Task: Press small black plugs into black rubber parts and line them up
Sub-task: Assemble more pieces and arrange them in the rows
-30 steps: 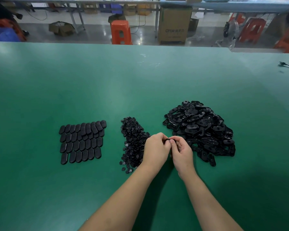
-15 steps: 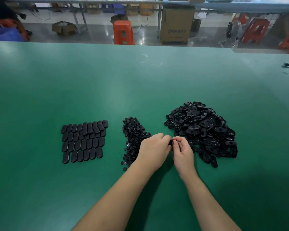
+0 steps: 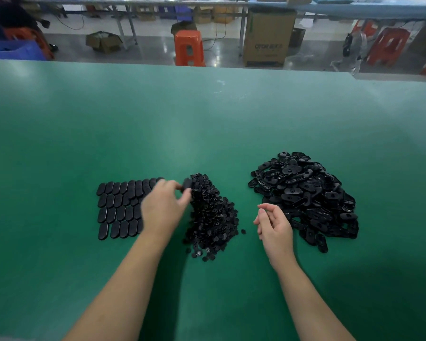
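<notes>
Pinching one plugged rubber part point(image 3: 188, 184) in the left hand point(image 3: 163, 209), over the lined-up rows point(image 3: 123, 207) at nine o'clock of the plug heap point(image 3: 213, 217), likely for placing; right hand point(image 3: 274, 223) loosely curled, grip empty, beside the unfilled pile point(image 3: 305, 193) at three o'clock on the table point(image 3: 207, 119).

Your one head camera looks forward and steeply down from close above the green table point(image 3: 207, 124); beyond the table's far edge it takes in the workshop floor and an orange stool point(image 3: 189, 48).
</notes>
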### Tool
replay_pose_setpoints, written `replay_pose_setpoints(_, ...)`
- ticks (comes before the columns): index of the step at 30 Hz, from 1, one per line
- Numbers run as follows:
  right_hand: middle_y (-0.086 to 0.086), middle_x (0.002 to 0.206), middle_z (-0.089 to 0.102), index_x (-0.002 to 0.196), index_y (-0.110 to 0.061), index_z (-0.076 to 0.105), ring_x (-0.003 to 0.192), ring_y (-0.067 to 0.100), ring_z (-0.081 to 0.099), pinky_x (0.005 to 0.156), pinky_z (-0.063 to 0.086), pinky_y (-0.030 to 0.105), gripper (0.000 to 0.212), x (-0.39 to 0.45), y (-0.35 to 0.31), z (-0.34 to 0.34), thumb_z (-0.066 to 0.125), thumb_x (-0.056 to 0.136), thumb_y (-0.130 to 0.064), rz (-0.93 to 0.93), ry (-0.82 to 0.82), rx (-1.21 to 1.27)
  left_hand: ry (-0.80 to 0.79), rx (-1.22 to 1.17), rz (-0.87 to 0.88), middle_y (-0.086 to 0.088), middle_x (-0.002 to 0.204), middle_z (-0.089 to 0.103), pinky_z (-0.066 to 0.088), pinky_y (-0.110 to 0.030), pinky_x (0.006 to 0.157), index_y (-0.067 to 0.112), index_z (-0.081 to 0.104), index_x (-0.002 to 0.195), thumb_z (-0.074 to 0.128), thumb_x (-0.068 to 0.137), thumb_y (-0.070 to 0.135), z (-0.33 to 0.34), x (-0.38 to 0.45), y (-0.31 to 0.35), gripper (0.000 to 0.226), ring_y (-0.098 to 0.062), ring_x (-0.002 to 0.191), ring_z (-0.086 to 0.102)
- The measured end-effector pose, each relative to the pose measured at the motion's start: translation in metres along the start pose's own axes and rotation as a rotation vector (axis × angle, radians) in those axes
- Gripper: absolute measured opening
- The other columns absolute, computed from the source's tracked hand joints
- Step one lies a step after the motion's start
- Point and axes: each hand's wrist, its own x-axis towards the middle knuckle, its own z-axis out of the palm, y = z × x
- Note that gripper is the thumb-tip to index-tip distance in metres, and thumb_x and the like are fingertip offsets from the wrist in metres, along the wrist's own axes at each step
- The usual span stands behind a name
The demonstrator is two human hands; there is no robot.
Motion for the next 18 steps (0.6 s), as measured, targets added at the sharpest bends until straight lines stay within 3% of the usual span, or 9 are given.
replay_pose_setpoints(4,-0.006,0.072,0.066,0.101,-0.029,0.065,0.057,0.009,0.05,0.057,0.043,0.034,0.013,0.0,0.0,0.002,0.055,0.103,-0.022,-0.006,0.005,-0.022,0.143,0.042,-0.27,0.003,0.083,0.058,0.04,-0.028,0.058,0.021,0.074,0.095,0.066,0.087,0.053,-0.018,0.016,-0.071,0.034,-0.019,0.067,0.053)
replay_pose_setpoints(8,-0.007,0.07,0.065,0.099,-0.029,0.065,0.056,0.009,0.049,0.055,0.041,0.035,0.013,-0.001,-0.001,0.003,0.055,0.103,-0.022,-0.008,0.006,-0.047,0.121,0.107,-0.434,-0.006,0.089,0.066,0.041,-0.031,0.061,0.018,0.075,0.096,0.066,0.088,0.052,-0.025,0.019,-0.118,0.036,-0.024,0.07,0.051)
replay_pose_setpoints(18,-0.006,0.07,0.066,0.097,-0.028,0.065,0.057,0.015,0.048,0.056,0.04,0.036,0.013,-0.002,-0.002,0.003,0.055,0.103,-0.022,-0.014,0.01,-0.08,0.045,0.142,-0.45,0.0,0.079,0.059,0.036,-0.027,0.054,0.018,0.075,0.094,0.064,0.091,0.051,-0.019,0.023,-0.132,0.035,-0.024,0.068,0.051)
